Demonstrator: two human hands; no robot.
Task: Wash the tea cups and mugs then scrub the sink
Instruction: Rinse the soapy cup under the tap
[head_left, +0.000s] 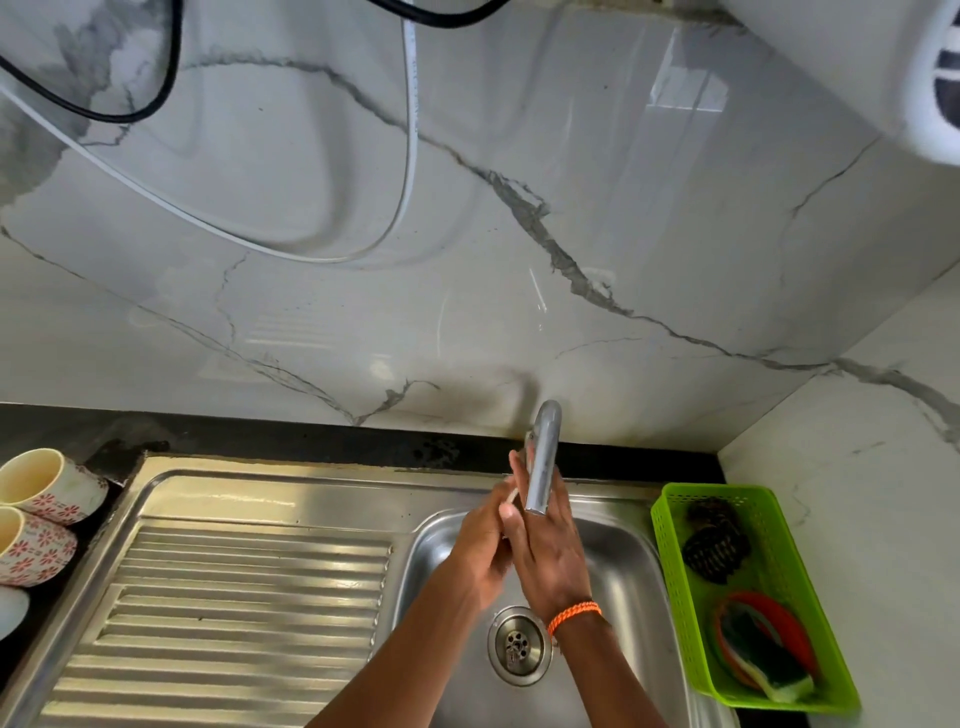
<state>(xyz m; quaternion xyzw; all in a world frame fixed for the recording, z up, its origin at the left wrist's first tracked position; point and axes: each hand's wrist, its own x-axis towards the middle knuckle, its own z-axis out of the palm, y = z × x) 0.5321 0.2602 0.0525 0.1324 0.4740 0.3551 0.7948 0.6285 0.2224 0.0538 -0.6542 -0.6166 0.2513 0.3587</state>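
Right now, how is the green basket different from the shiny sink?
The green basket is bright plastic with little holes in its walls; the sink is smooth grey metal. The basket holds dark scrubbers and a sponge; the sink bowl holds no dishes, only a drain, with both hands over it. The basket is smaller and sits at the sink's right edge. Both are open on top.

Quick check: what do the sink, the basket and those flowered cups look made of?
Sink: stainless steel, brushed; it shows metal sheen and pressed drain ridges. Basket: bright green plastic, judging by its moulded perforated walls. Cups: probably glazed ceramic, with cream insides and a printed red flower pattern.
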